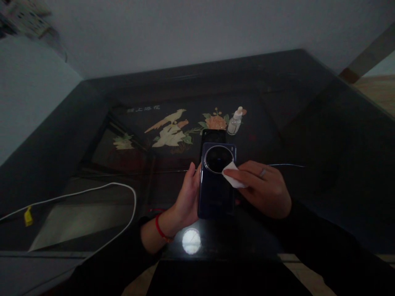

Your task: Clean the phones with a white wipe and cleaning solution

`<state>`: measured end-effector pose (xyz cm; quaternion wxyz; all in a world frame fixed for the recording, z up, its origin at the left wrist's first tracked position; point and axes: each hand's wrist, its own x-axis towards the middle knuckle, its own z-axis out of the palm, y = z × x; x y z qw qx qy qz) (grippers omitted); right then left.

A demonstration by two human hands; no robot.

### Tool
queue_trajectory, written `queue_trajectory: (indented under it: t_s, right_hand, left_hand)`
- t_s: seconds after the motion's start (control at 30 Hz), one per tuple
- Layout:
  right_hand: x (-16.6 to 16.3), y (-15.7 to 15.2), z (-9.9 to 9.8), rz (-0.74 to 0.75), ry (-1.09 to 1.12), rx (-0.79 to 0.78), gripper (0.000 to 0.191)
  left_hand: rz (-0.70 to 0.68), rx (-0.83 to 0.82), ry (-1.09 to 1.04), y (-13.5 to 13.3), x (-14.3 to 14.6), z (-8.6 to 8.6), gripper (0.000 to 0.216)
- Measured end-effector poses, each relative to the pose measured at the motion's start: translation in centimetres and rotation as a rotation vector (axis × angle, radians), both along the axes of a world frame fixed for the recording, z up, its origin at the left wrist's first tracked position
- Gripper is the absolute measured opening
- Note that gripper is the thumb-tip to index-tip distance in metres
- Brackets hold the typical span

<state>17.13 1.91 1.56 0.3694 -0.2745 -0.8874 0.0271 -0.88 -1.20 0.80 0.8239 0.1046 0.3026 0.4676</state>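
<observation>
My left hand (185,197) grips a dark blue phone (215,193) by its left edge, back side up, above the table. The phone has a large round camera ring (217,159) near its top. My right hand (262,187) pinches a small white wipe (232,174) and presses it against the right rim of the camera ring. A ring sits on one right finger, and a red band circles my left wrist.
A small clear dropper bottle (235,121) stands behind the phone on the dark glass table (308,131), which has a bird-and-flower inlay (173,129). A white cable (101,189) with a yellow tag loops at the left. A light reflection (191,241) glows near the front edge.
</observation>
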Motion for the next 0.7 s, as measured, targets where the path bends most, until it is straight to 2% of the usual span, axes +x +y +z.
queue_trajectory:
  t_s: [0.07, 0.17, 0.2, 0.27, 0.4, 0.57, 0.7]
  right_hand:
    - [-0.3, -0.4, 0.0, 0.080, -0.018, 0.010, 0.018]
    - [-1.7, -1.9, -0.3, 0.356, -0.061, 0.076, 0.017]
    - [-1.9, -2.3, -0.3, 0.408, -0.065, 0.090, 0.018]
    - [-2.0, -2.5, -0.3, 0.384, -0.051, 0.090, 0.018]
    - [-1.0, -1.6, 0.1, 0.144, -0.025, 0.039, 0.020]
    - [-2.7, -2.9, -0.1, 0.257, -0.022, 0.080, 0.020]
    - [-4.4, -4.3, -0.5, 0.258, 0.022, 0.094, 0.019]
  left_hand:
    - [-0.006, 0.003, -0.014, 0.0, 0.0, 0.0, 0.054]
    - [-0.019, 0.022, -0.042, 0.0, 0.0, 0.1, 0.057]
    - [-0.025, 0.029, -0.052, 0.1, 0.0, 0.1, 0.059]
    - [-0.026, 0.030, -0.063, 0.2, -0.1, 0.2, 0.060]
    - [0.024, -0.035, -0.032, 0.1, -0.4, 0.3, 0.055]
    - [0.022, -0.037, -0.056, 0.0, 0.0, 0.4, 0.057]
    - [0.024, -0.035, -0.080, 0.2, 0.5, 0.5, 0.059]
